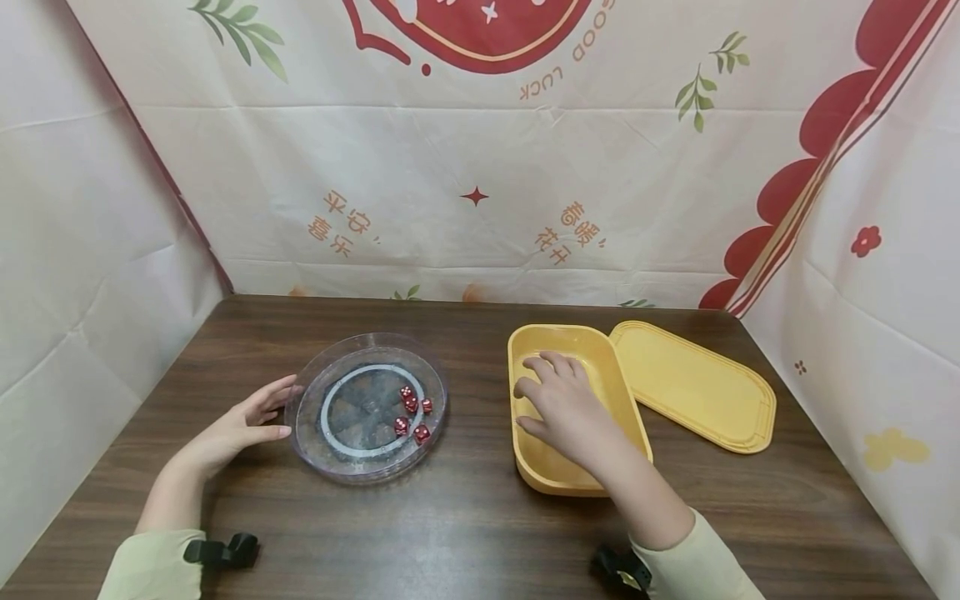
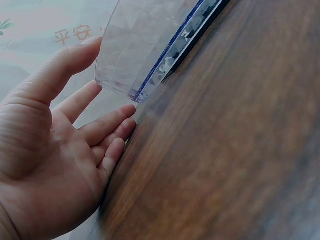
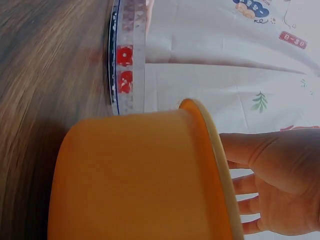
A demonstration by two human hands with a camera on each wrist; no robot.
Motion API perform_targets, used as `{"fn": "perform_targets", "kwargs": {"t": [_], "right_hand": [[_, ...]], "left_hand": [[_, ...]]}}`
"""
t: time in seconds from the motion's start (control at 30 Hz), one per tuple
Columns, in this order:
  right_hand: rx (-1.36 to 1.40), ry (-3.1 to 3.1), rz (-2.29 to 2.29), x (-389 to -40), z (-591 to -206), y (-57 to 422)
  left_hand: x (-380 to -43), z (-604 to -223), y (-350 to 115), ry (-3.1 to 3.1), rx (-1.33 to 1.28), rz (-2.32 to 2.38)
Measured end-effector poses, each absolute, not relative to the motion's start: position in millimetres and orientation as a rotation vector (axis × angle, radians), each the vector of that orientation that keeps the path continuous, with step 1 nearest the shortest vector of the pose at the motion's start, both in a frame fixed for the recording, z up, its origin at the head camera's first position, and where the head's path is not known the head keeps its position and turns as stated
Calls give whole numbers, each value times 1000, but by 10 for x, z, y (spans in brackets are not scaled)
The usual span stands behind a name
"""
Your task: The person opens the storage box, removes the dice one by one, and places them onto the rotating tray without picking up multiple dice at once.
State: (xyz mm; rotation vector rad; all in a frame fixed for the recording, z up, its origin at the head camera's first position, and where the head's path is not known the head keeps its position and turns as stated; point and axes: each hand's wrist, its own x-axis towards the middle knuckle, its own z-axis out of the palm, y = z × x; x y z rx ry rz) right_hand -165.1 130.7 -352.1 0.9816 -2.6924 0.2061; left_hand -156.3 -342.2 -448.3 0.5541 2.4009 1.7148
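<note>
A clear round dish (image 1: 365, 412) with a pale ring on its base stands at the left of the table. Several red dice (image 1: 402, 426) lie in its right half. My left hand (image 1: 238, 425) is at the dish's left side, with thumb and fingertips right at the clear wall (image 2: 122, 55) and fingers loosely extended. To the right stands a yellow rectangular container (image 1: 551, 482). Over its opening hovers my right hand (image 1: 564, 407), fingers spread and lightly bent, with nothing in its grasp. In the right wrist view that hand (image 3: 285, 195) shows past the container's rim.
A yellow lid (image 1: 697, 387) lies flat on the dark wooden table (image 1: 457, 533), right beside the container. Printed white cloth (image 1: 420, 167) hangs behind the table and along both sides. Each wrist wears a black strapped device (image 1: 222, 551).
</note>
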Motion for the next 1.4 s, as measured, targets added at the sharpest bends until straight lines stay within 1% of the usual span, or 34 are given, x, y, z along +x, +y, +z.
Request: {"fn": "perform_targets", "kwargs": {"t": [0.5, 1.03, 1.4], "right_hand": [[933, -2743, 231, -1634, -3546, 1527], [847, -2817, 143, -1646, -3648, 1801], [844, -2817, 123, -1655, -3708, 1929]], "left_hand": [[-1554, -4484, -3422, 2396, 498, 1701], [-1556, -4481, -3419, 2405, 560, 1720], [-1559, -4481, -3416, 2410, 524, 1711]]}}
